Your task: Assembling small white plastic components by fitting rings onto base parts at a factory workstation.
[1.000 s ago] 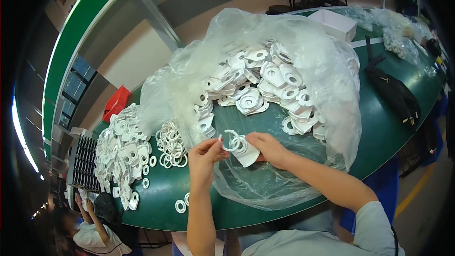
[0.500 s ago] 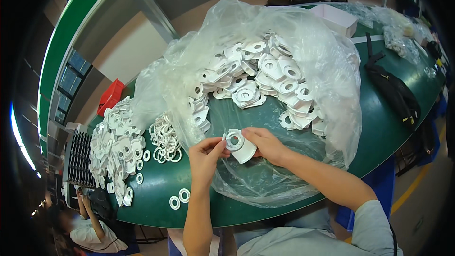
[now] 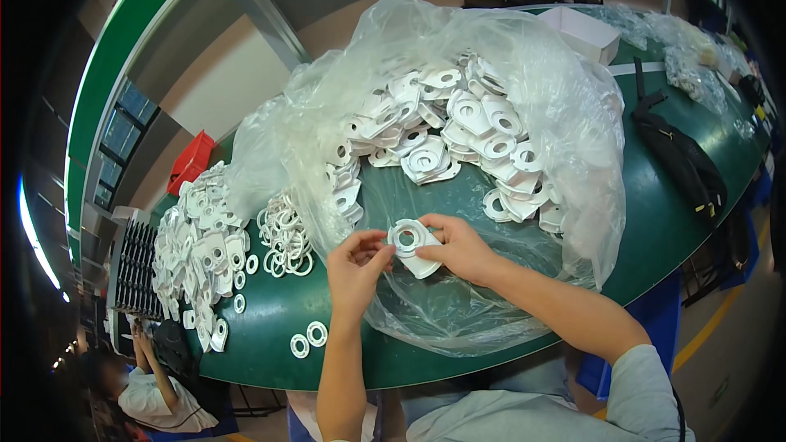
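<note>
A white plastic part point(image 3: 422, 264) with a flat tongue and a round opening is in front of me, above the clear plastic bag. My right hand point(image 3: 465, 252) grips it from the right, thumb on top and fingers at the edge. On the other side my left hand point(image 3: 357, 268) has its fingers curled and its thumb and fingertips at the rim of the ring-shaped end. Inside the open plastic bag point(image 3: 589, 188), many similar white parts point(image 3: 471, 115) lie heaped in an arc beyond my hands.
To the left lie loose white rings point(image 3: 286, 233), another heap of white parts point(image 3: 196, 237) and a red bin point(image 3: 191, 164). Two rings point(image 3: 317, 333) sit near the table's front edge. A black bag point(image 3: 675, 151) and a white box point(image 3: 580, 33) are right. A co-worker point(image 3: 168, 397) sits far left.
My right thumb has moved down from the ring-shaped end onto the part's flat tongue, and the fingers now show behind. The part has turned slightly. My left fingers have shifted a little at its rim.
</note>
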{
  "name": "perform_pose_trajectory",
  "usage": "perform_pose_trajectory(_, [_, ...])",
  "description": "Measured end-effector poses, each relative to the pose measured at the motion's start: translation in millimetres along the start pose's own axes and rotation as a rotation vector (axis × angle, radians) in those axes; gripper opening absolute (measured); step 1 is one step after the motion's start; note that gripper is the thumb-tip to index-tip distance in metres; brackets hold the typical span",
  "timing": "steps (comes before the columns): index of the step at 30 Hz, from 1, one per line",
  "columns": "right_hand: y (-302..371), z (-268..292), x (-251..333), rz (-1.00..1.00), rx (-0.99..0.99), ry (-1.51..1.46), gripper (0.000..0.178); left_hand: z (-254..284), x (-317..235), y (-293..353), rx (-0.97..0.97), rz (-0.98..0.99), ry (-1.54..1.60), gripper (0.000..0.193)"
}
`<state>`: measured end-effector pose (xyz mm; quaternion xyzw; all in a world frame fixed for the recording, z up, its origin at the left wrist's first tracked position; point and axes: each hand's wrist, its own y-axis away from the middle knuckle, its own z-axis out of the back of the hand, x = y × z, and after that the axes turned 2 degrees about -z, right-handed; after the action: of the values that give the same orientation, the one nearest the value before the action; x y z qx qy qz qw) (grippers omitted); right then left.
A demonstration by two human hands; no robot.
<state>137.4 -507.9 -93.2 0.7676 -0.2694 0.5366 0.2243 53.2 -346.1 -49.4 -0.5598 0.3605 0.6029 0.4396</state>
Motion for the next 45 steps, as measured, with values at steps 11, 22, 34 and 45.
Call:
perform_pose_trajectory(11, [2.2, -4.1, 2.3, 0.122, -0.048, 0.064, 0.025, -1.3, 4.7, -0.2, 0.046, -0.03, 0.025, 0.02])
perform_pose_trajectory(22, [5.7, -9.0, 2.5, 0.188, -0.031, 0.193, 0.021, -5.0, 3.2, 3.2, 0.011, -0.091, 0.017, 0.011])
perform_pose_trajectory(34, [7.2, -9.9, 6.7, 0.154, -0.024, 0.047, 0.02, -12.1, 5.2, 6.4, -0.008, -0.094, 0.036, 0.013])
perform_pose_trajectory(45, [8.2, -10.4, 8.3, 0.288, -0.082, 0.299, 0.019, -14.2, -10.0, 7.1, 0.036, -0.463, -0.356, 0.016])
